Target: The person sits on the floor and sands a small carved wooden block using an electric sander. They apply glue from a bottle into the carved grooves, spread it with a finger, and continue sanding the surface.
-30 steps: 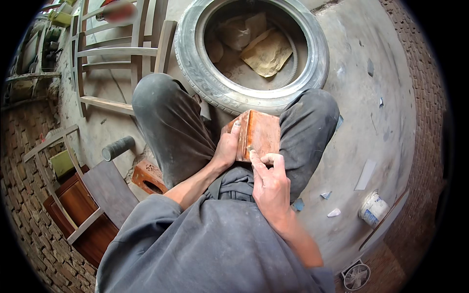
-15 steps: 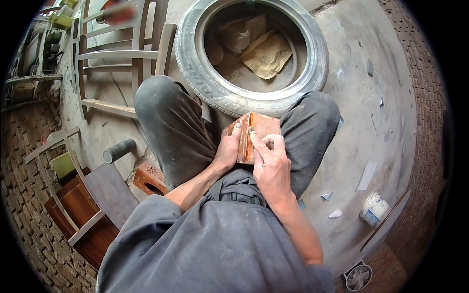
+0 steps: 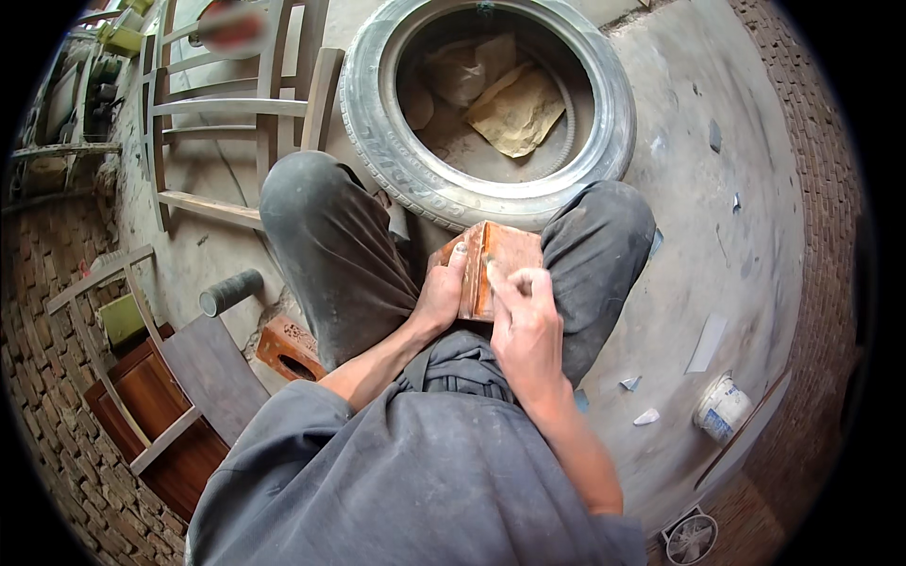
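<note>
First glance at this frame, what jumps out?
The big grey tyre lying flat on the concrete at top centre, with crumpled tan paper inside it. Just below it, between the person's knees, a reddish-brown wooden block is gripped by the left hand, while the right hand presses its fingers on the block's face. At far left, wooden chair frames and a dark board lie about.

wooden block (image 3: 498,269) between the knees, left hand (image 3: 440,297) on its left side, right hand (image 3: 525,330) on its face. tyre (image 3: 486,193) ahead, crumpled paper (image 3: 514,108) inside it. chair frame (image 3: 222,104) far left, hollow brick (image 3: 288,349) and roller (image 3: 231,291) near left, small tub (image 3: 722,408) right.
</note>
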{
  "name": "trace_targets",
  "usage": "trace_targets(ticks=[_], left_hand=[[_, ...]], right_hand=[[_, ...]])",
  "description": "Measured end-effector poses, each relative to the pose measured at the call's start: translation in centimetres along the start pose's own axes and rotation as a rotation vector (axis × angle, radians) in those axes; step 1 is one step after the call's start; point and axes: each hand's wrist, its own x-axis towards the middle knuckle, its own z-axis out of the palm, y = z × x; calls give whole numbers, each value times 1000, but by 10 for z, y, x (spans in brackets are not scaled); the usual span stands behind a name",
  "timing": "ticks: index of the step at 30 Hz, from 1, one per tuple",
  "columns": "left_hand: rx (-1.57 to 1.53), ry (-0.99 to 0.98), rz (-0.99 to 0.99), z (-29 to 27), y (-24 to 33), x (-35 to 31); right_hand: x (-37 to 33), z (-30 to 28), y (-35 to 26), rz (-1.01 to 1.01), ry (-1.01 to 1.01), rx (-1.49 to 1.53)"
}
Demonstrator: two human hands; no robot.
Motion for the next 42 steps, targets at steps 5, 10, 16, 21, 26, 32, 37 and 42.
trace_targets(ticks=[5,10,16,21,26,32,37,42], left_hand=[[94,-31,-41,-6,-4,0],[49,-12,22,-1,5,-2],[19,-9,45,0,2,1],[31,-28,14,-5,-2,2],[34,-10,-32,-4,0,-2],[60,27,-86,-6,3,-1],[-11,72,-12,-3,1,4],[8,73,-178,-4,-12,7]], right_hand=[[13,4,2,63,18,21],[22,4,4,41,23,21],[34,10,18,-61,78,43],[11,-7,9,15,76,49],[-2,-13,-4,12,-12,53],[-21,-26,-1,-41,79,-21],[14,-98,40,39,470,-247],[49,-126,123,153,545,-147]])
